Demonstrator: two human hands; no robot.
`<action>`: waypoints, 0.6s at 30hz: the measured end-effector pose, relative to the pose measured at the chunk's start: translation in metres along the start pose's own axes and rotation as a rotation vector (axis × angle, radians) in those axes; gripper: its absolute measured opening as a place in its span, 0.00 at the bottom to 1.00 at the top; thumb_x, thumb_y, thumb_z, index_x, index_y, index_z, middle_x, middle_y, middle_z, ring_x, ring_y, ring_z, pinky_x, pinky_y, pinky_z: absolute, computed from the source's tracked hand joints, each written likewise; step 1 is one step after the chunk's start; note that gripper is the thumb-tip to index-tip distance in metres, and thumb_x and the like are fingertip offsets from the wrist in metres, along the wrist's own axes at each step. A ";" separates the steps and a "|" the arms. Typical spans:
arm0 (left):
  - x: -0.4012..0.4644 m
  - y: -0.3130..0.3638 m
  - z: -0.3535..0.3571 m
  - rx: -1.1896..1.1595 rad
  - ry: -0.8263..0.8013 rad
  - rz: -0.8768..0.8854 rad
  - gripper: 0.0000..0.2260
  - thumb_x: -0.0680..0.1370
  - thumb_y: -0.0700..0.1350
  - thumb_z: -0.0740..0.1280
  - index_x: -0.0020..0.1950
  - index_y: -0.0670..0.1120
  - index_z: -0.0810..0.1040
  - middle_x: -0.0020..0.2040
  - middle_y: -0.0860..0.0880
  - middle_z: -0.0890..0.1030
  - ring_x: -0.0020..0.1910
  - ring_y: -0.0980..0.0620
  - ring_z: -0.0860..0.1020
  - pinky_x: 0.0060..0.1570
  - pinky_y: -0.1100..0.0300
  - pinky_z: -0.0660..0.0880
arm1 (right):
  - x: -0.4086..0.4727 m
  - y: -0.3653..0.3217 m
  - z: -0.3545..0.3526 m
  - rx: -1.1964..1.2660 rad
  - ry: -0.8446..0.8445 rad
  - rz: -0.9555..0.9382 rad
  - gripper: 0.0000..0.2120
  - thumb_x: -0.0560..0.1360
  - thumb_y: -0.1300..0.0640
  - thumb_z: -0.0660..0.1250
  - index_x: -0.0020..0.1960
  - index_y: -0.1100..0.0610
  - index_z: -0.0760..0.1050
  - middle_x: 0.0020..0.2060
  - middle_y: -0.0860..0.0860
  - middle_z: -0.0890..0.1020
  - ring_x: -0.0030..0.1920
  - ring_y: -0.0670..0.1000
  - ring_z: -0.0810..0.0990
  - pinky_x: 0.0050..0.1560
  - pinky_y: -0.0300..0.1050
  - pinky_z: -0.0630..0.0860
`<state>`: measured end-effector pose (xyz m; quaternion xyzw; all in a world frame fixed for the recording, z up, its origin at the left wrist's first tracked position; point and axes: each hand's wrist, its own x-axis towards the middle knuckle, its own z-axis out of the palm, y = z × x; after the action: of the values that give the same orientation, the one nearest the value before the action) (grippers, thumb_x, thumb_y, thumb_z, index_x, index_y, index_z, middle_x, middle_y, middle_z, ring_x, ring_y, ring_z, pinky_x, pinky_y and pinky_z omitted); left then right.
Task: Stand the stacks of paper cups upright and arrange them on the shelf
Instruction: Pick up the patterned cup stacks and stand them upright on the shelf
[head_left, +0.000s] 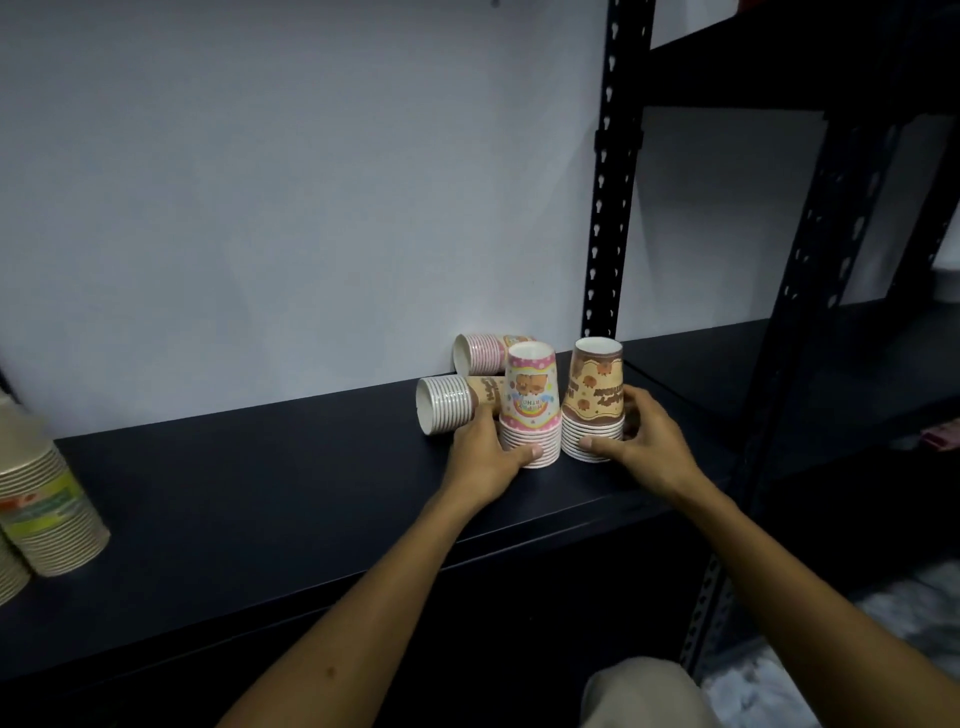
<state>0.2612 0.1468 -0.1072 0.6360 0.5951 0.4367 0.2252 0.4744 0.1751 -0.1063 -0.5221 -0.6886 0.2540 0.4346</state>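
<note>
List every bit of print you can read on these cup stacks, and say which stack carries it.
Nothing reads cleanly.
Pink stack, gripped by the left hand: upside-down coloured lettering, too blurred to quote.
Brown stack, gripped by the right hand: upside-down dark lettering, unreadable.
Lying brown stack: dark script, partly hidden and blurred.
Lying pink stack: no lettering visible.
Green-banded stack at far left: label blurred.

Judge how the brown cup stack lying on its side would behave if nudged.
The lying brown stack is round and tapered, so it would probably roll in a curve. Being nested paper cups, it likely feels light and may slide apart if grabbed by one end. The left hand beside it, gripping the pink upright stack, might block its roll.
</note>
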 end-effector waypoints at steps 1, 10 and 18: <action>0.006 0.001 0.006 -0.007 -0.008 0.006 0.31 0.68 0.48 0.77 0.68 0.46 0.70 0.63 0.49 0.78 0.60 0.50 0.78 0.61 0.53 0.75 | 0.003 0.005 -0.002 -0.041 0.022 0.008 0.38 0.62 0.48 0.80 0.67 0.50 0.67 0.59 0.50 0.75 0.54 0.47 0.77 0.55 0.44 0.75; 0.056 0.005 0.038 -0.003 -0.079 0.056 0.26 0.73 0.44 0.73 0.69 0.43 0.68 0.66 0.46 0.76 0.64 0.48 0.75 0.62 0.58 0.70 | 0.028 0.018 -0.023 0.088 0.011 0.072 0.36 0.66 0.57 0.78 0.70 0.53 0.65 0.56 0.46 0.77 0.55 0.46 0.78 0.56 0.42 0.74; 0.098 -0.010 0.051 0.049 -0.056 0.042 0.24 0.72 0.47 0.74 0.63 0.44 0.67 0.64 0.44 0.76 0.62 0.46 0.75 0.62 0.47 0.73 | 0.064 0.024 -0.007 0.014 0.244 0.145 0.36 0.60 0.50 0.81 0.63 0.55 0.70 0.58 0.52 0.77 0.54 0.50 0.78 0.53 0.46 0.76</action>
<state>0.2890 0.2540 -0.1137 0.6658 0.5854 0.4087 0.2169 0.4874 0.2419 -0.1011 -0.5946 -0.5892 0.2240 0.4991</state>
